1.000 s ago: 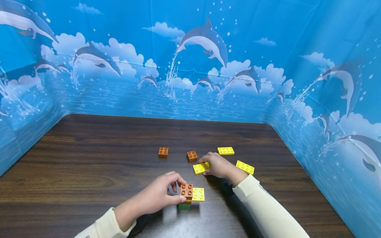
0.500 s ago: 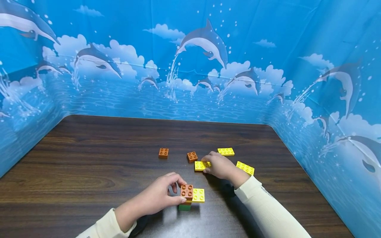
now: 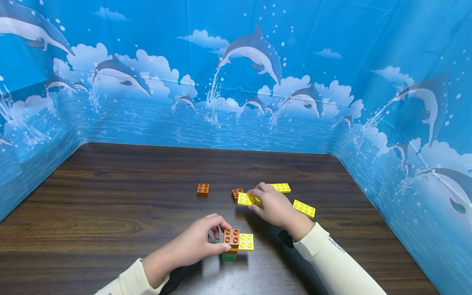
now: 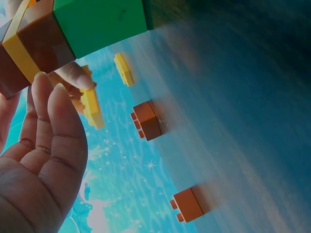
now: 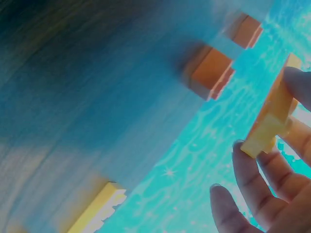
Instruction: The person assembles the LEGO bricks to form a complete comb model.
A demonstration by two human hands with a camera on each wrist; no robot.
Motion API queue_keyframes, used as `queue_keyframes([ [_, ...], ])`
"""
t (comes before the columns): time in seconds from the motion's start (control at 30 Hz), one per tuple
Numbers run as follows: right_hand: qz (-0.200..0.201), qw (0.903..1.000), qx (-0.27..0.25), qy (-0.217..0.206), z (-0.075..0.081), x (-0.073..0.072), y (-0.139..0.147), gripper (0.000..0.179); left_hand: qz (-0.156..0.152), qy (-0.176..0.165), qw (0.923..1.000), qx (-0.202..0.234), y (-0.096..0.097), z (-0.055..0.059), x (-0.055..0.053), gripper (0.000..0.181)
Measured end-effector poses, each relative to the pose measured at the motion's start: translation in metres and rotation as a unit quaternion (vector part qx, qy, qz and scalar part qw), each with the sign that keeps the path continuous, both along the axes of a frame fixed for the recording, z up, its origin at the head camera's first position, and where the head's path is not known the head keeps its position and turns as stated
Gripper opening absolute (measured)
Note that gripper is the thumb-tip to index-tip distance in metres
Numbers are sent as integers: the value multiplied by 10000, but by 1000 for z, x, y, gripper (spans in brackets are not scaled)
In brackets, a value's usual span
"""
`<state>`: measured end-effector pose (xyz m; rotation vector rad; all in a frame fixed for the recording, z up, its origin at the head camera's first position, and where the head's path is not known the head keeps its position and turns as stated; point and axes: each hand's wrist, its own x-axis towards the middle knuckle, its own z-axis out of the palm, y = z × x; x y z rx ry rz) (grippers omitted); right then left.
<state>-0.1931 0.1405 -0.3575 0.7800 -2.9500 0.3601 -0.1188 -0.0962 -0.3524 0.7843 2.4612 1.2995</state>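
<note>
Your right hand (image 3: pixel 274 207) has just raised the 2x4 yellow plate (image 3: pixel 244 199) off the wood-grain surface (image 3: pixel 110 196). Half of a second ago, about 0.5 s, the plate lay flat there; now it hangs in the air, and in the head view it covers part of the nearer 2x2 brown brick (image 3: pixel 234 195). The left wrist view shows the plate apart from that brick, so you have not touched it. You pinch the plate between thumb and fingers, gripping its right end, with the left end free.

Your left hand (image 3: pixel 195 241) has stayed put, its thumb and fingertip pinching the brick stack (image 3: pixel 231 237) at the top brown brick. From the bottom up you have 1 green brick (image 3: pixel 229 257), 1 middle brown brick (image 4: pixel 47 41), 1 stacked yellow plate (image 3: pixel 246 242) jutting out to the right, and that top brick.

For your work, this seems to mean the plate is free to move while the stack is steadied; the 2 are well apart, not joined. Around them, the farther 2x2 brown brick (image 3: pixel 203 190), the back yellow plate (image 3: pixel 282 187) and the right yellow plate (image 3: pixel 304 208) lie where they were.
</note>
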Motion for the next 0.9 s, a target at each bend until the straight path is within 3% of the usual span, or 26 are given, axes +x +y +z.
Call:
queue_keyframes([
  [0.43,378,9950,-195,899,11,21,0,40,-9,55,10000,37,0,-2,0,29],
  [0.9,722,9902,-485,1095,20,48,3,42,-13,-47,10000,27,0,0,-1,29],
])
